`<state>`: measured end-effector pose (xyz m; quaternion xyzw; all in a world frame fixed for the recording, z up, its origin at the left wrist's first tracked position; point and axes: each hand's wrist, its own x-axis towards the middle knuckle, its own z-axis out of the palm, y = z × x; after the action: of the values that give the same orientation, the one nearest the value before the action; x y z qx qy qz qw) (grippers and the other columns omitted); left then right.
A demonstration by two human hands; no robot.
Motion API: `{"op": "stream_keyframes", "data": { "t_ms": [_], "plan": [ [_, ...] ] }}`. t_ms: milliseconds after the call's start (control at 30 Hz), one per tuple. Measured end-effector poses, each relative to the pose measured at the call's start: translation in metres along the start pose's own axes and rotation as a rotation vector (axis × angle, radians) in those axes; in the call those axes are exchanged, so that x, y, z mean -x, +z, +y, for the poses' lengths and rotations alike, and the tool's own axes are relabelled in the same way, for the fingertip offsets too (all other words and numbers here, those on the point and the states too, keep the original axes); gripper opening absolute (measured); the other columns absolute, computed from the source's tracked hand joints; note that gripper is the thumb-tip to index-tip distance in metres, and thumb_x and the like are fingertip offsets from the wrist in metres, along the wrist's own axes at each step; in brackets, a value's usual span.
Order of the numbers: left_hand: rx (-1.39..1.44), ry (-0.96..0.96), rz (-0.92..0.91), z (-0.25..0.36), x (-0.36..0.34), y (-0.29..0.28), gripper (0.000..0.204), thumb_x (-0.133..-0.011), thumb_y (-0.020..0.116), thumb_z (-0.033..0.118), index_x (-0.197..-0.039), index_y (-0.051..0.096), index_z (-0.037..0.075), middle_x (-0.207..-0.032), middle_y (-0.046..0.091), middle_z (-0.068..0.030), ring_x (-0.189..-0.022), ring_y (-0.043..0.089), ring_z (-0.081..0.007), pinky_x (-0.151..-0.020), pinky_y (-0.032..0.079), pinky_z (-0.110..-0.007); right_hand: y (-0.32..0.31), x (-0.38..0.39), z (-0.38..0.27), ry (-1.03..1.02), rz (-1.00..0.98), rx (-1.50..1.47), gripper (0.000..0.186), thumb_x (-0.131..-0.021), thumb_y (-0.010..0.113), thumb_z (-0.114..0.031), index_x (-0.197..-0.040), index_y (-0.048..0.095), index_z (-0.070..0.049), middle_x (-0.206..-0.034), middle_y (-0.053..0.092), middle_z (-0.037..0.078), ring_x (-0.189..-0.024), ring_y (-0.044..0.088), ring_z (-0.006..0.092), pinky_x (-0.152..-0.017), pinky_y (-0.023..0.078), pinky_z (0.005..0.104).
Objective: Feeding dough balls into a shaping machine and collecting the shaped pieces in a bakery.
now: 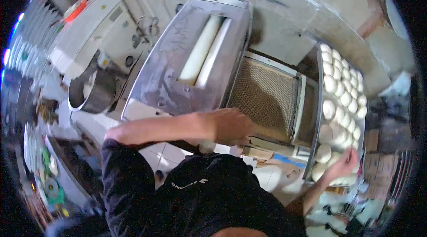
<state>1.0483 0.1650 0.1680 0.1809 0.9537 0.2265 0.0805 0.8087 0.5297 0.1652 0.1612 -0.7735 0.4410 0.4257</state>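
Observation:
My left hand point(231, 126) reaches across in front of a metal dough-roller machine point(164, 63) with two white rollers point(200, 48). It is over the front edge of a mesh conveyor panel point(262, 94), with its fingers smeared by motion. My right hand point(344, 161) is at the lower part of a metal tray point(318, 139) holding several rows of pale round dough pieces point(329, 83), some flattened. The fingers of that hand are curled among the dough pieces, and what they hold, if anything, is unclear.
A white mixer point(98, 19) with a steel bowl point(89, 97) stands at the left beside a wall point(289, 10). A metal bin point(71, 166) with clutter is at lower left. Cardboard pieces point(260, 152) lie below the conveyor. More clutter and boxes point(378, 166) are at the far right.

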Motion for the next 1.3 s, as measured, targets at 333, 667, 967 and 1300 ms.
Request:
{"op": "stream_keyframes", "data": {
  "t_ms": [333, 667, 967, 1300],
  "plan": [
    [-0.044, 0.31, 0.179, 0.009, 0.051, -0.001, 0.032, -0.084, 0.06, 0.02, -0.113, 0.057, 0.007, -0.109, 0.059, -0.0113, -0.098, 0.058, -0.0285, -0.093, 0.042, -0.041, 0.018, -0.047, 0.019, -0.013, -0.63, 0.23, 0.034, -0.08, 0.067, -0.027, -0.103, 0.06, -0.003, -0.098, 0.064, 0.013, -0.093, 0.061, 0.0264, -0.086, 0.046, 0.034],
    [0.326, -0.065, 0.519, 0.037, 0.034, -0.048, 0.029, -0.077, 0.064, 0.012, -0.104, 0.061, 0.001, -0.098, 0.063, -0.0142, -0.092, 0.06, -0.029, -0.081, 0.047, -0.035, -0.14, -0.13, 0.208, 0.047, -0.273, 0.703, 0.032, -0.08, 0.064, -0.03, -0.101, 0.063, -0.005, -0.091, 0.065, 0.017, -0.086, 0.064, 0.0348, -0.074, 0.05, 0.0428],
    [-0.008, -0.102, 0.692, 0.068, -0.024, -0.106, 0.019, -0.092, 0.051, 0.011, -0.094, 0.064, -0.003, -0.089, 0.065, -0.0163, -0.078, 0.063, -0.0295, -0.068, 0.051, -0.036, -0.172, -0.114, 0.241, 0.045, -0.536, 0.856, 0.037, -0.086, 0.055, -0.037, -0.111, 0.059, -0.009, -0.087, 0.064, 0.015, -0.083, 0.062, 0.0342, -0.072, 0.049, 0.044],
    [0.065, 0.089, 0.528, 0.062, -0.089, -0.11, 0.018, -0.073, 0.06, -0.002, -0.09, 0.066, 0.0, -0.087, 0.063, -0.0122, -0.079, 0.06, -0.0286, -0.07, 0.049, -0.038, -0.173, -0.229, 0.131, -0.012, -0.594, 0.761, 0.024, -0.076, 0.063, -0.023, -0.09, 0.061, -0.004, -0.086, 0.063, 0.02, -0.083, 0.062, 0.0368, -0.071, 0.049, 0.0437]
  ]
}}
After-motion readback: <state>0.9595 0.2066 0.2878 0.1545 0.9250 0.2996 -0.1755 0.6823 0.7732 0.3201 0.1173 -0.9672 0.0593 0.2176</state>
